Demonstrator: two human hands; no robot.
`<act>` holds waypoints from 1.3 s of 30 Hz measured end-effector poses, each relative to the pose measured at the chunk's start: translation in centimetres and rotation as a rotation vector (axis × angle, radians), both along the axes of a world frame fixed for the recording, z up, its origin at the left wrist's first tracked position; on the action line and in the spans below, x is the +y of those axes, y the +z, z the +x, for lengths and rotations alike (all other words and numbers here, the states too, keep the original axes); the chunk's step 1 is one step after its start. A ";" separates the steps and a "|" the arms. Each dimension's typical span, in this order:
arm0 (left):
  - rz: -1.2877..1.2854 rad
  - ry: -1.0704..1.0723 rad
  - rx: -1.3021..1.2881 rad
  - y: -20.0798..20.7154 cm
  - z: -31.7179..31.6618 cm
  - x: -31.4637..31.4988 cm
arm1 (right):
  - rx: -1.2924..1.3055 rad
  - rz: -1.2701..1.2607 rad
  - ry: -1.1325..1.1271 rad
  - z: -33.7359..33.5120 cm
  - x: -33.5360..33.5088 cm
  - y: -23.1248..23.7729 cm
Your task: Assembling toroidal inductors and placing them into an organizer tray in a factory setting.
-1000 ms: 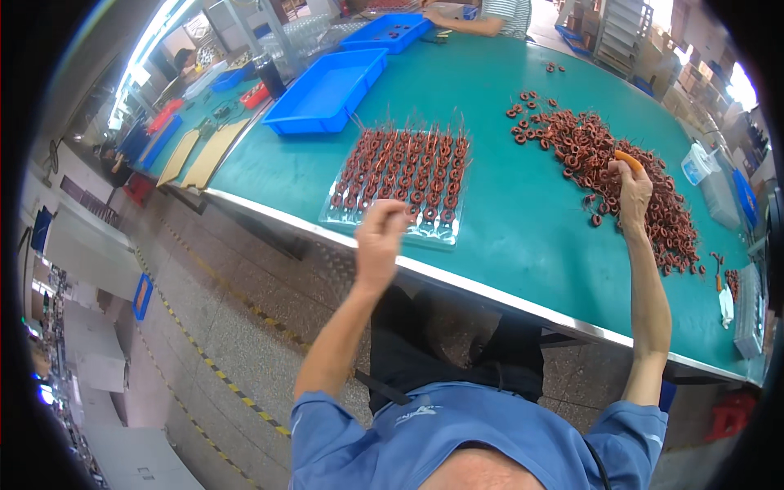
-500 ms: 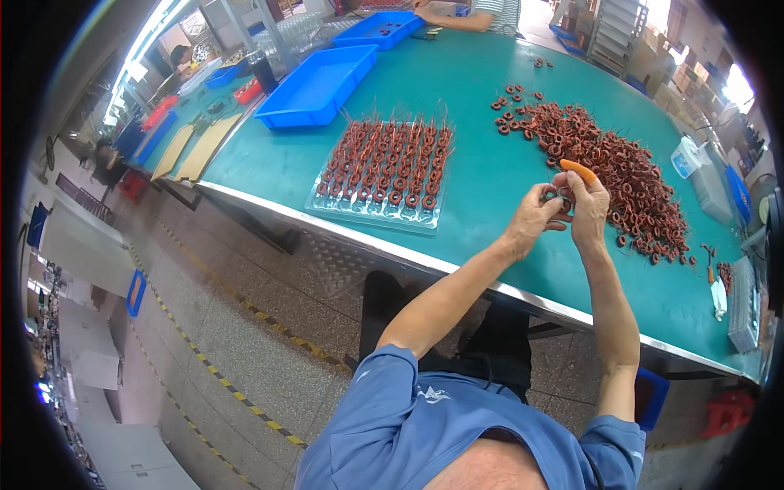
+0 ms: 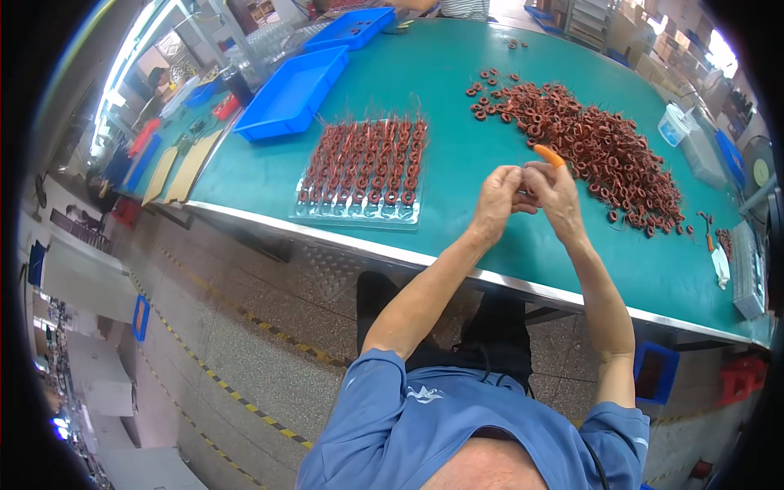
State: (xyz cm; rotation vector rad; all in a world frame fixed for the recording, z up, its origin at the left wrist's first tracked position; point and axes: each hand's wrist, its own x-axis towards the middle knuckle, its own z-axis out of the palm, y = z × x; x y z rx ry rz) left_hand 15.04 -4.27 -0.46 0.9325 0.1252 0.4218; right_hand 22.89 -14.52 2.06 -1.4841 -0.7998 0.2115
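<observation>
Head view: left hand [image 3: 493,202] and right hand [image 3: 557,194] close together, fingers bent, grip impossible to tell; reddish-brown wire-wound rings [image 3: 592,147] heap at the hands' two o'clock, a clear plastic tray [image 3: 396,217] at nine.

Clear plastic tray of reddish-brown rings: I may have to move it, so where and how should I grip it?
Probably by the clear plastic tray's left and right rims together, from the green table's near side: it lies flat near that edge, and reddish-brown rings crowd its middle.

Reddish-brown, wire-tailed coil rings [image 3: 590,145] are lying heaped on the green desk [image 3: 453,106]. Left of them, a clear plastic tray [image 3: 359,220] is holding matching rings [image 3: 362,163] in rows.
</observation>
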 end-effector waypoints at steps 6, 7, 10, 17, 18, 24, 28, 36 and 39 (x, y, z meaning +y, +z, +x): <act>0.637 0.336 0.124 -0.1 -0.8 0.7 | -0.082 -0.088 -0.029 -0.4 0.2 -1.3; 0.952 0.474 0.196 0.3 -0.9 0.6 | -0.077 -0.089 -0.036 -0.2 0.0 -1.5; 0.839 0.478 0.191 0.3 -0.7 0.6 | -0.230 -0.075 -0.163 0.2 -0.1 -1.4; 0.423 0.376 0.257 -0.7 -1.8 2.9 | -0.656 -0.620 -0.522 5.0 -3.0 -1.5; 0.390 0.321 0.248 -0.7 -2.3 3.3 | -0.749 -0.451 -0.456 3.9 -3.1 -1.0; 0.069 -0.133 0.230 0.8 -3.3 2.5 | -1.205 -0.234 -0.071 -1.2 -3.3 0.5; 0.060 -0.366 0.207 1.0 -4.8 1.9 | -1.155 -0.008 -0.016 -0.9 -3.1 0.5; 0.371 -0.224 0.118 0.6 -6.4 0.2 | -0.239 -0.130 -0.050 -4.0 -3.3 0.8; 0.447 -0.031 0.108 2.0 -7.1 -0.3 | -0.022 -0.114 -0.005 -4.0 -3.1 0.6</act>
